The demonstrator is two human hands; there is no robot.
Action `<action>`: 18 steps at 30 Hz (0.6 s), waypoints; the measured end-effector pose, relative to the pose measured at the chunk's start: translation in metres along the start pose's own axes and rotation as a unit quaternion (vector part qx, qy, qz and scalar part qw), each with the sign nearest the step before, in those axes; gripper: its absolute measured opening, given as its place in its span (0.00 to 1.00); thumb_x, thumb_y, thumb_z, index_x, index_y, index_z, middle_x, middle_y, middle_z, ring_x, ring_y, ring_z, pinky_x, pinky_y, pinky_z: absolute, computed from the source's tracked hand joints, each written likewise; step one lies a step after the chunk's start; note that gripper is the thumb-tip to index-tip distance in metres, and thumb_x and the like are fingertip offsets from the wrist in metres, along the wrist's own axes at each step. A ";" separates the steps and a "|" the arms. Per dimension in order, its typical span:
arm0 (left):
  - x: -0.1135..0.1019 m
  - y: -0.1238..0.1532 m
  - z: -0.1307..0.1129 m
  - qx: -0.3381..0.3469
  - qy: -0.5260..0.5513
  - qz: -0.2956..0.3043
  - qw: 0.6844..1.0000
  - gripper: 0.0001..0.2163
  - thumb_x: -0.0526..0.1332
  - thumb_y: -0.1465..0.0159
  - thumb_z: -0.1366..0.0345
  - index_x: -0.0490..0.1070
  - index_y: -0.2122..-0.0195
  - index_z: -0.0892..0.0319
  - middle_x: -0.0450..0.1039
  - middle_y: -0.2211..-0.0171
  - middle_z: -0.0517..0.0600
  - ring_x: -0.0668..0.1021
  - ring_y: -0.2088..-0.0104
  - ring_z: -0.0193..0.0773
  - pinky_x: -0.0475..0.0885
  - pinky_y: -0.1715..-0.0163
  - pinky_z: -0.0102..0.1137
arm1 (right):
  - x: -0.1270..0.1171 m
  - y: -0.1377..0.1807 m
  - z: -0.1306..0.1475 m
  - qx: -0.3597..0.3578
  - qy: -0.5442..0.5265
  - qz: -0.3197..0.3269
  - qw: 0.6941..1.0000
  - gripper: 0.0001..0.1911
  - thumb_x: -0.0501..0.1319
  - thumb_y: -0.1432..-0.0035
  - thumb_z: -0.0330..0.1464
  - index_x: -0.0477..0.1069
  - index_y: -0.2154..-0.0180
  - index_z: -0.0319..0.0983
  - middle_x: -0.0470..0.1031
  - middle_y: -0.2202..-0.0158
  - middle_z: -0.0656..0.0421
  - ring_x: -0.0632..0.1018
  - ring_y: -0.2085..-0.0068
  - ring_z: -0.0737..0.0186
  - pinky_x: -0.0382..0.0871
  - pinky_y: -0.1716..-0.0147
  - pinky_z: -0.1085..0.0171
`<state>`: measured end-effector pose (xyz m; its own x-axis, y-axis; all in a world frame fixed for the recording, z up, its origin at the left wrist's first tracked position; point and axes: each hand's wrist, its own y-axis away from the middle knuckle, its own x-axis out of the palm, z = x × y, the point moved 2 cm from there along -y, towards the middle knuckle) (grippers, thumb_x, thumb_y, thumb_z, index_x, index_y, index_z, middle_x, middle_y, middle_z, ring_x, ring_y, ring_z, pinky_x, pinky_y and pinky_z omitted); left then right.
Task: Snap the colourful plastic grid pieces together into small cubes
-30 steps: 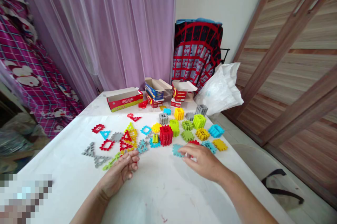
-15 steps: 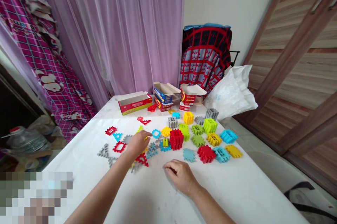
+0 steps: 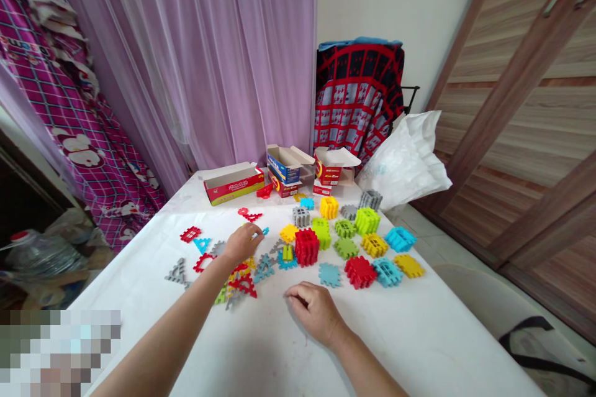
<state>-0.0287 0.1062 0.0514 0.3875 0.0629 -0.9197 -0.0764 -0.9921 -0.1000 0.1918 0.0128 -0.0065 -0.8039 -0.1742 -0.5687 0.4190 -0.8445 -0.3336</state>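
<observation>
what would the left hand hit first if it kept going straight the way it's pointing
Most likely the small blue flat piece just beyond the fingertips of the left hand, with the yellow piece next behind it. Whether the fingers touch the blue one is unclear.

On the table (image 3: 419, 335), flat frame pieces (image 3: 190, 234) are scattered left of the central cube (image 3: 307, 246), and chunky blocks (image 3: 367, 221) are grouped to its right. 3 open boxes (image 3: 286, 164) are set behind the cube, and a bag (image 3: 405, 161) is placed behind it to the right.
</observation>
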 end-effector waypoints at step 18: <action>-0.014 0.121 0.081 -0.159 0.052 -0.247 0.954 0.16 0.49 0.37 0.61 0.74 0.57 0.56 0.76 0.56 0.54 0.77 0.54 0.45 0.71 0.55 0.37 | 0.003 -0.016 0.013 0.016 0.084 0.038 0.996 0.12 0.56 0.45 0.25 0.76 0.63 0.41 0.79 0.64 0.58 0.77 0.66 0.62 0.70 0.63 0.64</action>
<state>-0.1177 -0.0064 0.0217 0.3944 0.5364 -0.7461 0.4161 -0.8282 -0.3754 0.1771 0.0189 0.0068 -0.6872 -0.1531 -0.7101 0.4596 -0.8487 -0.2618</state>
